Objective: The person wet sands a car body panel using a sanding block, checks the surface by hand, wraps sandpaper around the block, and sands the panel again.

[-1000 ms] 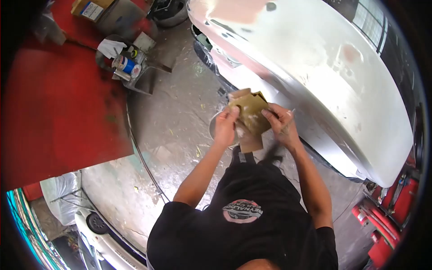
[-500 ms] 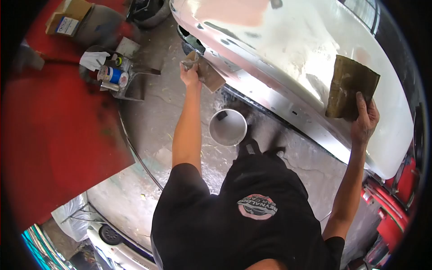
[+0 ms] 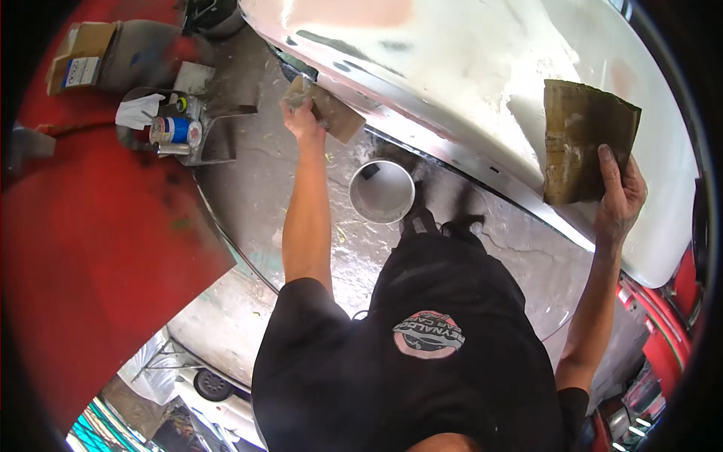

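My right hand [image 3: 623, 192] grips a worn dark-brown sheet of sandpaper [image 3: 587, 139] by its lower right corner, thumb on top. The sheet is held up in front of the pale car panel [image 3: 467, 68], and I cannot tell whether it touches it. On the left, my left hand [image 3: 303, 120] is closed on a tan sheet that looks like sandpaper [image 3: 337, 113]. A greyish patch shows near those fingers, too small to name. This sheet is close to the panel's lower edge. Below, between the arms, a whitish bucket [image 3: 382, 215] stands on the floor with a small dark piece inside.
A stand at the left holds a blue-labelled can [image 3: 175, 129], a white cloth [image 3: 139, 111] and a tape roll. Behind it is an open cardboard box [image 3: 79, 56]. A red panel [image 3: 105, 279] fills the left side, with a hose [image 3: 233, 245] along the floor.
The view has shifted, so the car panel and stand appear further left. Both hands keep their sheets; the right one appears slightly further right and turned a little.
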{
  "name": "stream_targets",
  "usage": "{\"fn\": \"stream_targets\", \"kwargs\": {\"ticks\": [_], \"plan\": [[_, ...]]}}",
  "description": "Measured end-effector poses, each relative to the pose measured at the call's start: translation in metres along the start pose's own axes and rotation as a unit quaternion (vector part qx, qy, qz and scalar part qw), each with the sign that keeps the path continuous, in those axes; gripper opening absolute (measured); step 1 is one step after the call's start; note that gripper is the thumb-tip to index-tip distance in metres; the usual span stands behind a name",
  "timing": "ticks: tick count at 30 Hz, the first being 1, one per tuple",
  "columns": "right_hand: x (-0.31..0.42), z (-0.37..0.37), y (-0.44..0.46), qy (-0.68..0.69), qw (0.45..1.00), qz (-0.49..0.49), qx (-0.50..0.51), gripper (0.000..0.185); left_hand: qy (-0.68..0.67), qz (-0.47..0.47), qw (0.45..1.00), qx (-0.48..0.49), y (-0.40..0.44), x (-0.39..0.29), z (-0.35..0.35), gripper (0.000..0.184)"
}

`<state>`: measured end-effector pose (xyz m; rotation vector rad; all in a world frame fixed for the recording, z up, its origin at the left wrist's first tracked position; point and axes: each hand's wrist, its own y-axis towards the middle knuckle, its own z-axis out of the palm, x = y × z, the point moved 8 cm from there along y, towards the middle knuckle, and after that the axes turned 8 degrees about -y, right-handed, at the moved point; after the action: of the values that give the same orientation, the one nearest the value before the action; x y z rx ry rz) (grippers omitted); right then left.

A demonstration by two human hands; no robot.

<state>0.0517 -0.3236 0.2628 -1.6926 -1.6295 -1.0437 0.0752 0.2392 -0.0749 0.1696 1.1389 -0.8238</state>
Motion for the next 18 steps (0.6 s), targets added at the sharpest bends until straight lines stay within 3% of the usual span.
{"fn": "stream_targets", "kwargs": {"ticks": [2, 5, 8, 18], "plan": [[0.0, 0.001, 0.001, 0.008, 1.0, -0.002, -0.002, 0.024, 0.006, -0.005, 1.0, -0.025, -0.001, 0.001, 0.0, 0.077], [-0.001, 0.0, 0.0, 0.005, 1.0, -0.008, -0.003, 0.023, 0.02, -0.009, 0.999, 0.038, 0.01, 0.007, -0.004, 0.077], [0.002, 0.001, 0.0, 0.002, 1.0, -0.007, 0.003, 0.023, 0.018, -0.01, 1.0, -0.009, -0.001, -0.001, 0.001, 0.074], [0.01, 0.003, -0.001, -0.006, 1.0, -0.001, 0.007, 0.025, 0.057, -0.042, 0.997, -0.013, -0.015, -0.017, 0.018, 0.06]]}}
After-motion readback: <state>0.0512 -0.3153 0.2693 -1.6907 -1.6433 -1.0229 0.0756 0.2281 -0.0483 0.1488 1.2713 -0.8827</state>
